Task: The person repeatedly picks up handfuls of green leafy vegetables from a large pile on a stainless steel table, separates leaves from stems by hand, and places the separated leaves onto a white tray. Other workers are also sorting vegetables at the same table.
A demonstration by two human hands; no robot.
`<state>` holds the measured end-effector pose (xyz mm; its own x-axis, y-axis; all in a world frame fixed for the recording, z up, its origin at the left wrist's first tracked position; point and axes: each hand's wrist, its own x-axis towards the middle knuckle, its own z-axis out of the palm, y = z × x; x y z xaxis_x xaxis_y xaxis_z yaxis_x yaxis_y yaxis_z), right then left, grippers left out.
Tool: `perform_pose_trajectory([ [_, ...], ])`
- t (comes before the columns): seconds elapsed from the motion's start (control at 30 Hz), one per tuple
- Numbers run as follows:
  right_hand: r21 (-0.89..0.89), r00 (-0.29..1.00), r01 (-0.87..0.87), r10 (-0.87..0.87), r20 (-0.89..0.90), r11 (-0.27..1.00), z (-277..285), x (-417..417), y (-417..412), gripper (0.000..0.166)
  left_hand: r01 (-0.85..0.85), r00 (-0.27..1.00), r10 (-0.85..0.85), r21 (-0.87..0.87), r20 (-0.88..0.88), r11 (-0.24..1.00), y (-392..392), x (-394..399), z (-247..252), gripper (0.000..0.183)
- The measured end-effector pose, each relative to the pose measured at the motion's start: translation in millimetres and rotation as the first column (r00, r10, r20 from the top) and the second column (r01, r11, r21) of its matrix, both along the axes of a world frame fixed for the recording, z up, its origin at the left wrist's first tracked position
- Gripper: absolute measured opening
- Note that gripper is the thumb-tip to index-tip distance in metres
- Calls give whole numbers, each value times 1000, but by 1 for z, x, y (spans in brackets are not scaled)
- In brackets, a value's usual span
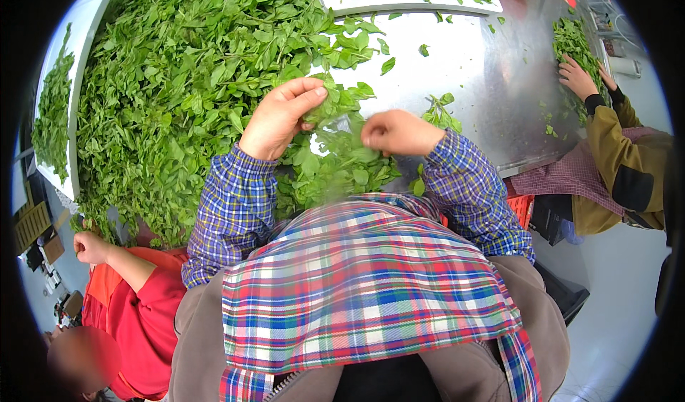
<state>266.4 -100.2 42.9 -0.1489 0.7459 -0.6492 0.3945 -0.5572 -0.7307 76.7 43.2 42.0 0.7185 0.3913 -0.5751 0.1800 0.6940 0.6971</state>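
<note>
My left hand (283,117) pinches a leafy green sprig (338,101) between thumb and forefinger, at the right border of a big heap of leafy greens (176,81). To its right, my right hand (402,133) has its fingers curled in, slightly blurred; whether a leaf is between them cannot be seen. Below both hands, close to my plaid apron (369,273), lies a smaller pile of greens (348,172). A pale patch shows through its leaves. One loose sprig (442,114) rests on the metal table (481,81) just beyond my right hand.
White trays bearing greens stand at the far side (412,3) and the left (88,81). A co-worker's hands (579,79) touch greens at the right end. Another person in red (134,300) is close on my left. A red crate (522,209) sits below the table edge.
</note>
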Motion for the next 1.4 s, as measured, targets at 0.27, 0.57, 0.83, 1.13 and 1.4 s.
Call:
perform_pose_trajectory([
  [0.27,72,871,451,-421,-254,890,19,3,14,21,-3,999,15,-251,46,968,-10,-4,1,18],
  [0.57,-186,607,617,-613,-505,765,16,-22,32,26,53,992,1,-409,129,911,-23,3,4,16],
  [0.83,-758,-216,449,-766,-606,473,-4,-12,21,17,4,992,44,367,-121,930,-24,0,-5,15],
  [1.13,-710,-293,553,-696,-655,436,-16,3,16,17,404,882,-313,908,-353,113,-44,10,-12,21],
  [1.4,-144,326,862,-751,-574,485,4,6,22,21,237,832,-496,967,-250,-91,-41,7,-4,23],
])
